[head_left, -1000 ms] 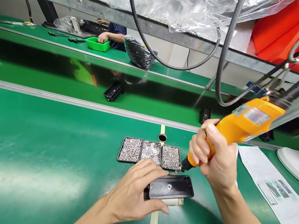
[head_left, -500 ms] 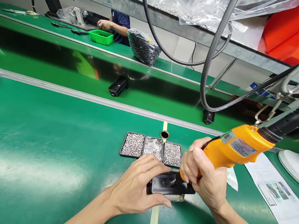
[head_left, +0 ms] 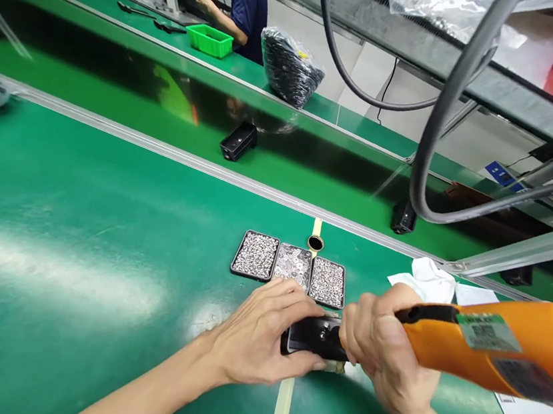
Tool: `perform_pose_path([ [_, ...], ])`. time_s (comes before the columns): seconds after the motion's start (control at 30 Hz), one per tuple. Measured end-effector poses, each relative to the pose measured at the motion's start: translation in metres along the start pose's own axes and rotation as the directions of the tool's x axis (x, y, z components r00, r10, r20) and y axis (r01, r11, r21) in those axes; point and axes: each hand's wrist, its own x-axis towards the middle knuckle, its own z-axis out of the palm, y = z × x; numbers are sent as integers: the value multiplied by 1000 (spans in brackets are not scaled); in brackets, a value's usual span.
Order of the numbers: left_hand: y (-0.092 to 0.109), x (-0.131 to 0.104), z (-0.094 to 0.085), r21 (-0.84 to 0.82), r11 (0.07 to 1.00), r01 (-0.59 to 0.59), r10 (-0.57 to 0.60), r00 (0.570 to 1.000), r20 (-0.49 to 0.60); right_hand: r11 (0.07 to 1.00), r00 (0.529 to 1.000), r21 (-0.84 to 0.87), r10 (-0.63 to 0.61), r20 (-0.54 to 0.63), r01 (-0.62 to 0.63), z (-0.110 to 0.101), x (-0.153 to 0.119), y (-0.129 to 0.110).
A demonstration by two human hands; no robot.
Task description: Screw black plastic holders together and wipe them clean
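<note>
My left hand is closed around the left end of a black plastic housing, fingers along its far side and thumb along its near side. A small shiny metal screw shows on the housing's top face. My right hand grips an orange electric screwdriver at the housing's right end; its bit is hidden behind my fingers. Beyond the hands lie three shallow black trays: one of small metal parts, one of washers and one of nut-like pieces.
A round dark disc with a gold rim lies on yellow tape. Black housings rest on the green belt behind a metal rail. A grey cable loops at the right. Across the belt, a co-worker's arm is near a green bin.
The screwdriver's body has swung down and toward me, and its bit has come away from the screw. My left hand keeps its hold on the housing. The camera view has shifted.
</note>
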Motion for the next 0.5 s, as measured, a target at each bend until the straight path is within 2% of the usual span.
perform_pose_path([
  [0.13,0,0,1,11,1000,2,-1,1000,-10,1000,999,2,13,-40,-13,2,1,3],
  [0.23,0,0,1,40,999,-5,5,1000,-10,996,996,18,86,-24,-85,6,8,-10],
  [0.27,1,0,1,48,999,-8,8,1000,-9,997,997,39,69,-26,-68,7,13,-17],
  [0.33,1,-1,1,59,998,-7,7,1000,2,995,992,82,-56,-109,65,8,26,-29],
  [0.4,1,-3,2,73,997,-3,1,1000,17,976,948,48,-193,-252,212,5,43,-32],
  [0.47,-2,-6,4,113,994,-5,2,1000,27,972,913,-89,-236,-331,219,-7,60,-25],
  [0.5,-5,-7,4,148,989,-16,11,999,32,967,925,-197,-216,-313,159,-15,68,-18],
])
